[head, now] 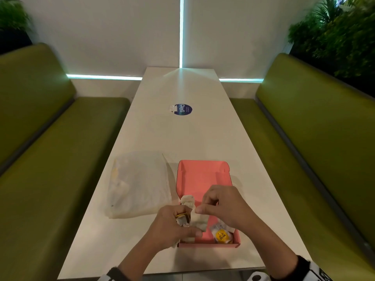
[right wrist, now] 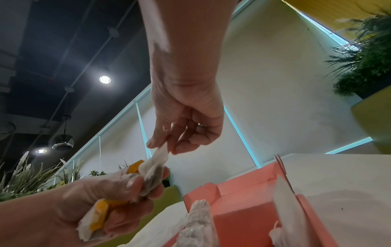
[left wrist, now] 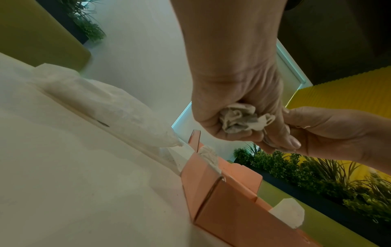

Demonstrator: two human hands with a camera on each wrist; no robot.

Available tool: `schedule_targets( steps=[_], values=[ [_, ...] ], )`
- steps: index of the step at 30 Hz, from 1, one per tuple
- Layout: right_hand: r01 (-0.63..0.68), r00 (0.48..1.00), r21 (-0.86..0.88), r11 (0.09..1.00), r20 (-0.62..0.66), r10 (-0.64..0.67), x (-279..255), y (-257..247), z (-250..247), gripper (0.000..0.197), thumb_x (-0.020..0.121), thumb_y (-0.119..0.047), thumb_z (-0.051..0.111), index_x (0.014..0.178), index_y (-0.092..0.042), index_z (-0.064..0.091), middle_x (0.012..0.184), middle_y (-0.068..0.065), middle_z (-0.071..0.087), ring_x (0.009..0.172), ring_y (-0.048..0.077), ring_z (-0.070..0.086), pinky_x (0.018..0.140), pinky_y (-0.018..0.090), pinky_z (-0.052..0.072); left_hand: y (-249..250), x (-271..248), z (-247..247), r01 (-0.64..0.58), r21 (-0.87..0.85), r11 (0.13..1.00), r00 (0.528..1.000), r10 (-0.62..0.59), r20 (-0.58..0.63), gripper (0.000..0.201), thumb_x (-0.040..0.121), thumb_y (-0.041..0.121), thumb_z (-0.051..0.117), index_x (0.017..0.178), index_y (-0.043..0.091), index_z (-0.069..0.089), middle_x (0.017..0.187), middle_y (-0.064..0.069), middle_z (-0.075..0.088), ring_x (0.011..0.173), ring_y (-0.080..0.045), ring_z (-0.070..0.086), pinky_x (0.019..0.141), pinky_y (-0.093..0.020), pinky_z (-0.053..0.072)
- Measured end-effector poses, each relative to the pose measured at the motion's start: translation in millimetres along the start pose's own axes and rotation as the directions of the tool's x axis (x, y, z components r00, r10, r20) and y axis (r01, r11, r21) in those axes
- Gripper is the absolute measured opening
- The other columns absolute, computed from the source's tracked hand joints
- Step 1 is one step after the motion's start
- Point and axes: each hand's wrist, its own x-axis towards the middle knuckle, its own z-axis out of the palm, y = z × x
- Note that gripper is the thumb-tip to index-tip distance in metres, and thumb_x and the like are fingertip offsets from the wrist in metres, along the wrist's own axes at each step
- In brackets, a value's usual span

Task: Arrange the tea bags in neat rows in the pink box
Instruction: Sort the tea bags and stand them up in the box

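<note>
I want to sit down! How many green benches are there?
2: one green bench runs along the left of the white table, the other green bench along its right. None looks hidden.

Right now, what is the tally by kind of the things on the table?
pink box: 1
clear plastic bag: 1
round blue sticker: 1
tea bags: too bunched to count
Total without tea bags: 3

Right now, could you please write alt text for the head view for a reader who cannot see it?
A left hand grips a bunch of tea bags over an open pink box on a white table, while the right hand pinches one bag from the bunch. A clear plastic bag lies left of the box.
</note>
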Motion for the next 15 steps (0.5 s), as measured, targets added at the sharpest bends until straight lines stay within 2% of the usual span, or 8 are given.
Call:
schedule_targets(
  steps=[2,4,7,9,12,15],
  values=[
    [0.000,0.999,0.017,1.000,0.047,-0.001,2.4,-0.6,-2.6,0.027,0.070,-0.026,0.080,0.054,-0.020,0.059,0.075,-0.004,0.059,0.064,0.004,0.052,0.063,0.022,0.044,1.8,-0.9,-0.7,0.004,0.037,0.999,1.000,-0.005,0.030,0.034,0.055,0.021,0.090,0.082,0.010,0.073,0.067,-0.002,0.067,0.061,-0.005,0.059,0.054,-0.021,0.046],
    [0.013,0.994,0.043,0.999,0.111,-0.018,4.5,-0.6,-5.3,0.025,0.068,-0.024,0.082,0.058,-0.009,0.064,0.073,-0.006,0.058,0.062,0.000,0.052,0.062,0.023,0.045,3.8,-0.1,-2.7,0.004,0.079,0.997,0.998,-0.010,0.065,0.033,0.055,0.018,0.090,0.083,0.012,0.073,0.067,0.001,0.065,0.061,-0.002,0.057,0.056,-0.019,0.045],
    [-0.006,0.985,0.109,0.994,0.170,-0.013,6.5,0.8,-7.4,0.028,0.064,-0.018,0.084,0.051,-0.016,0.060,0.069,-0.009,0.056,0.057,-0.004,0.053,0.057,0.015,0.043,4.7,0.1,-4.6,-0.005,0.142,0.990,0.998,-0.004,0.067,0.031,0.053,0.018,0.091,0.073,0.029,0.070,0.059,0.015,0.060,0.059,0.004,0.052,0.058,-0.014,0.042],
    [-0.035,0.988,0.129,0.991,0.153,0.015,6.6,3.5,-6.5,0.031,0.062,-0.017,0.085,0.050,-0.014,0.057,0.067,-0.006,0.056,0.055,-0.004,0.054,0.057,0.017,0.044,5.0,0.3,-4.2,-0.026,0.164,0.986,0.997,0.014,0.079,0.033,0.053,0.019,0.091,0.071,0.033,0.067,0.054,0.020,0.056,0.056,0.004,0.049,0.056,-0.013,0.038],
    [-0.051,0.992,0.145,0.988,0.118,0.034,7.9,6.9,-2.4,0.032,0.061,-0.020,0.086,0.050,-0.012,0.057,0.066,-0.003,0.057,0.055,-0.003,0.052,0.057,0.018,0.045,4.0,-2.4,-5.2,-0.021,0.147,0.989,0.996,0.009,0.086,0.031,0.055,0.015,0.090,0.075,0.027,0.069,0.054,0.018,0.058,0.052,0.004,0.050,0.053,-0.013,0.038],
    [-0.052,0.995,0.170,0.984,0.089,0.037,6.8,7.5,2.7,0.034,0.060,-0.021,0.086,0.049,-0.015,0.054,0.069,-0.002,0.057,0.056,0.000,0.050,0.056,0.019,0.044,0.2,-3.9,-4.8,-0.011,0.125,0.992,0.995,-0.001,0.096,0.037,0.052,0.023,0.091,0.083,0.015,0.073,0.064,0.008,0.061,0.059,-0.003,0.053,0.058,-0.025,0.044]
  ],
)
